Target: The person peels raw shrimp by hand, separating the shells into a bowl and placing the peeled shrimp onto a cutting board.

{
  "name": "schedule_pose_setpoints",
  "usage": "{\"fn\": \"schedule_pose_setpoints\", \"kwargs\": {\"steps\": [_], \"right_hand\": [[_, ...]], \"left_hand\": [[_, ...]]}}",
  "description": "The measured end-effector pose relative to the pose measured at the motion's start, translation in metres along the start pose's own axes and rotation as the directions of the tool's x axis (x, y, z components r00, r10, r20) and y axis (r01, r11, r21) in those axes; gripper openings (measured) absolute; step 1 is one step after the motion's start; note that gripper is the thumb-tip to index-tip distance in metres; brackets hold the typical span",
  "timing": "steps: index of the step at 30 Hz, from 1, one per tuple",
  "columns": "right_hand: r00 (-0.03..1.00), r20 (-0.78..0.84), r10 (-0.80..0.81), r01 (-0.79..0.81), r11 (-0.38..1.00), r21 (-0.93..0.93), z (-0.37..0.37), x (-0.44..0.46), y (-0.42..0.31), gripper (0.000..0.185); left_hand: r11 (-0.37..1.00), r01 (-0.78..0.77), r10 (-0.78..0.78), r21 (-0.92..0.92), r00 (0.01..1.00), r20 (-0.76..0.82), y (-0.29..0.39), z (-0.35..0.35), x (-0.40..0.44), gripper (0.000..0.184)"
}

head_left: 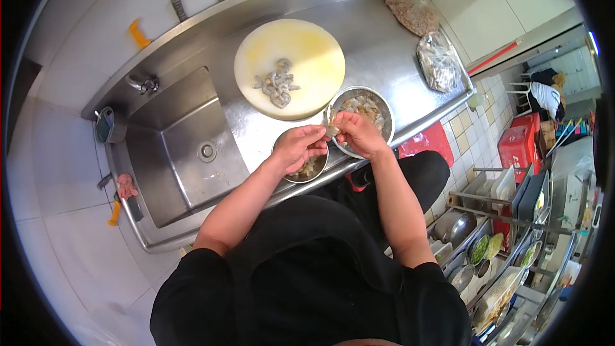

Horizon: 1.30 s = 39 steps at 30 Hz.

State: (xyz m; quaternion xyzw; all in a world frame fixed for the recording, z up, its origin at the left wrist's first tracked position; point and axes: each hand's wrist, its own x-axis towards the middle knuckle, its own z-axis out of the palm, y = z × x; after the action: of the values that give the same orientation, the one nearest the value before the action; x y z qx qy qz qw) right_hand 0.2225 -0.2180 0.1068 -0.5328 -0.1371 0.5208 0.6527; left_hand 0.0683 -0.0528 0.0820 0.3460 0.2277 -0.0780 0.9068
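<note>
Pinching a shrimp (331, 131) between them, the left fingers (314, 136) and right fingers (346, 122) grip it from opposite sides, near the larger metal bowl (387, 113).

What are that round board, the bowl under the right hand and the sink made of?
Round board: probably plastic, matte off-white with yellow patches; no wood grain shows.
Bowl under the right hand: apparently metal, likely stainless steel, judging by its shiny silvery rim.
Sink: looks like stainless steel, satin grey with soft, blurry reflections.
</note>
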Motion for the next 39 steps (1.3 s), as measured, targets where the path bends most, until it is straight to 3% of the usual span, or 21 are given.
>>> {"fn": "schedule_pose_setpoints", "kwargs": {"steps": [2, 4, 6, 8, 10, 14, 18, 22, 24, 26, 27, 29, 31, 33, 34, 35, 36, 37, 38, 39], "right_hand": [[1.000, 0.009, 0.015, -0.015, 1.000, 0.003, 0.004, 0.004, 0.005, 0.016], [0.999, 0.017, -0.037, 0.039, 0.978, -0.204, 0.011, 0.004, 0.004, 0.017], [0.998, 0.010, -0.062, 0.063, 0.971, -0.230, 0.022, 0.004, 0.003, 0.017], [0.997, -0.001, -0.072, 0.066, 0.916, -0.396, 0.029, 0.003, 0.000, 0.016], [0.997, 0.029, -0.066, 0.072, 0.883, -0.464, 0.030, 0.007, 0.004, 0.016], [0.985, 0.089, -0.148, 0.172, 0.777, -0.605, 0.029, 0.017, 0.023, 0.021], [0.989, 0.057, -0.136, 0.140, 0.742, -0.655, 0.043, 0.016, 0.027, 0.022], [0.991, 0.096, -0.090, 0.128, 0.830, -0.542, 0.050, 0.017, 0.031, 0.020], [0.992, 0.111, -0.052, 0.101, 0.863, -0.496, 0.048, 0.018, 0.033, 0.019], [0.980, 0.179, -0.090, 0.200, 0.496, -0.845, 0.033, 0.024, 0.047, 0.030], [0.979, 0.182, -0.090, 0.202, 0.499, -0.843, 0.027, 0.025, 0.057, 0.030], [0.967, 0.243, -0.077, 0.255, 0.308, -0.917, 0.020, 0.027, 0.072, 0.031], [0.975, 0.198, -0.105, 0.222, 0.333, -0.916, 0.035, 0.022, 0.057, 0.027], [0.981, 0.153, -0.122, 0.187, 0.356, -0.916, 0.051, 0.019, 0.048, 0.022], [0.981, 0.079, -0.178, 0.172, 0.603, -0.779, 0.059, 0.020, 0.048, 0.023], [0.977, -0.010, -0.212, 0.168, 0.799, -0.578, 0.066, 0.022, 0.048, 0.024], [0.977, -0.015, -0.211, 0.163, 0.798, -0.580, 0.070, 0.022, 0.050, 0.024], [0.961, -0.038, -0.275, 0.236, 0.880, -0.413, 0.074, 0.022, 0.051, 0.025], [0.940, -0.073, -0.334, 0.310, 0.923, -0.230, 0.078, 0.023, 0.053, 0.026], [0.922, -0.093, -0.376, 0.345, 0.907, -0.242, 0.079, 0.025, 0.055, 0.022]], "left_hand": [[0.995, -0.082, 0.085, -0.049, 0.994, 0.063, -0.004, -0.010, 0.007, 0.029], [0.994, -0.108, 0.108, -0.010, 0.994, 0.010, 0.004, -0.011, -0.001, 0.028], [0.965, -0.164, 0.183, 0.205, 0.980, -0.077, 0.012, -0.011, -0.009, 0.025], [0.953, -0.176, 0.205, 0.247, 0.974, -0.098, 0.018, -0.012, -0.015, 0.024], [0.902, -0.157, 0.207, 0.403, 0.975, -0.082, 0.021, -0.017, -0.019, 0.023], [0.867, -0.146, 0.235, 0.476, 0.963, -0.132, 0.023, -0.015, -0.025, 0.023], [0.881, -0.168, 0.303, 0.442, 0.919, -0.254, 0.011, -0.029, -0.022, 0.021], [0.870, -0.142, 0.371, 0.472, 0.820, -0.436, 0.010, -0.051, -0.021, 0.022], [0.864, -0.180, 0.408, 0.471, 0.797, -0.445, 0.015, -0.059, -0.027, 0.021], [0.772, -0.325, 0.574, 0.546, 0.726, -0.380, 0.020, -0.061, -0.034, 0.019], [0.722, -0.369, 0.639, 0.586, 0.680, -0.360, 0.018, -0.067, -0.031, 0.019], [0.675, -0.345, 0.672, 0.652, 0.652, -0.351, 0.020, -0.065, -0.036, 0.018], [0.628, -0.319, 0.700, 0.710, 0.630, -0.336, 0.023, -0.056, -0.040, 0.017], [0.324, -0.398, 0.868, 0.858, 0.486, -0.102, 0.022, -0.041, -0.043, 0.018], [0.329, -0.398, 0.866, 0.856, 0.489, -0.105, 0.021, -0.034, -0.045, 0.018], [0.217, -0.357, 0.877, 0.909, 0.481, -0.021, 0.020, -0.028, -0.047, 0.019], [0.100, -0.313, 0.877, 0.944, 0.477, 0.065, 0.018, -0.024, -0.046, 0.020], [0.007, -0.319, 0.880, 0.948, 0.453, 0.146, 0.015, -0.021, -0.045, 0.023], [0.008, -0.320, 0.879, 0.947, 0.454, 0.146, 0.012, -0.018, -0.043, 0.023], [-0.017, -0.334, 0.872, 0.943, 0.456, 0.177, 0.009, -0.015, -0.041, 0.024]]}}
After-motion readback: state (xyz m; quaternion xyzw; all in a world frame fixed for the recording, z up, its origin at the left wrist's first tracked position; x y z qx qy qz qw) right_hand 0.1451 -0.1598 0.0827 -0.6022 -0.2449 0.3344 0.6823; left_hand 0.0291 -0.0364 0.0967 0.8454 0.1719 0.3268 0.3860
